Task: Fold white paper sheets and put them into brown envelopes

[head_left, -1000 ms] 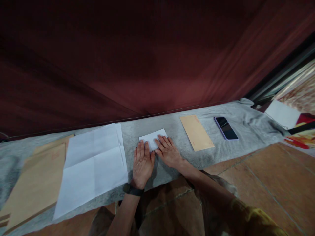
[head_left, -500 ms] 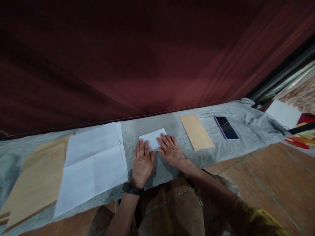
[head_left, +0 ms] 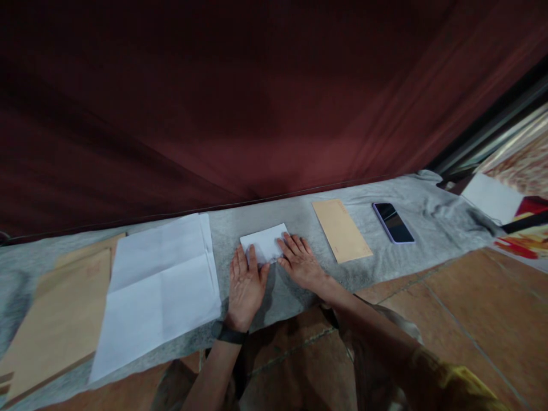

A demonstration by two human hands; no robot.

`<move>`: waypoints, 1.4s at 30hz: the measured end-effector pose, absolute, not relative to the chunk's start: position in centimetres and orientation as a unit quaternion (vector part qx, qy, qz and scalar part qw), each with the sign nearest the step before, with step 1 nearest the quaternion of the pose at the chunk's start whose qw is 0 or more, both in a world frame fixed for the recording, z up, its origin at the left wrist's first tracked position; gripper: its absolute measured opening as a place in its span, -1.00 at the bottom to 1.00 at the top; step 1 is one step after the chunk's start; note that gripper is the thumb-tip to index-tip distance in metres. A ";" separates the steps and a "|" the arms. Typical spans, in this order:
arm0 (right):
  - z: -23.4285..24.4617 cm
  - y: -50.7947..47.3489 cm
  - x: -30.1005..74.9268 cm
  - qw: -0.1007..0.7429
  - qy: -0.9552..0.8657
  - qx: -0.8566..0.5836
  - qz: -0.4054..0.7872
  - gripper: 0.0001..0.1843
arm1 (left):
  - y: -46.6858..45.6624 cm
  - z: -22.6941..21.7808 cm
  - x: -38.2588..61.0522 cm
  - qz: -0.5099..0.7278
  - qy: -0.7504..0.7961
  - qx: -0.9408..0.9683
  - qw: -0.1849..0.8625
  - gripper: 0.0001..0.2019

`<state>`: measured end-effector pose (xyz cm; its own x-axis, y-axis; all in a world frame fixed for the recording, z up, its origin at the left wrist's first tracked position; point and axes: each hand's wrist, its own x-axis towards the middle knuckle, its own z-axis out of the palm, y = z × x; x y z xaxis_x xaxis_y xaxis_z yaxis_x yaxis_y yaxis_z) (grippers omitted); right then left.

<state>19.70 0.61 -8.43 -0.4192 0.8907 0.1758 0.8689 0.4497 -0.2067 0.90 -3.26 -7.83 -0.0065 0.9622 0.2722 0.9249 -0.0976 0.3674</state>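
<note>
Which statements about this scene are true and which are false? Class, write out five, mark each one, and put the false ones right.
1. Fingers of both the left hand and the right hand are on the small white paper. True.
2. The dark wristband is on the right wrist. False: it is on the left wrist.
3. The phone lies to the right of the small tan envelope. True.
4. The large white sheets show no creases. False: crease lines cross the top one.
5. The phone and the small tan envelope overlap. False: grey cloth shows between them.
</note>
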 end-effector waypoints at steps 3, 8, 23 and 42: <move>-8.2 0.6 19.8 0.130 -0.841 -0.524 0.050 -0.40 | -3.1 -7.8 0.8 0.261 0.668 0.694 0.066 -0.36; -8.0 0.7 19.8 0.129 -0.838 -0.527 0.062 -0.40 | -2.3 -8.0 0.2 0.338 0.670 0.647 0.137 -0.38; -7.8 0.7 19.9 0.100 -0.839 -0.531 0.065 -0.40 | -1.3 -7.3 -1.1 0.451 0.681 0.490 0.305 -0.37; -7.8 0.7 19.9 0.106 -0.839 -0.530 0.071 -0.39 | -1.4 -5.4 -1.6 0.534 0.650 0.280 0.462 -0.36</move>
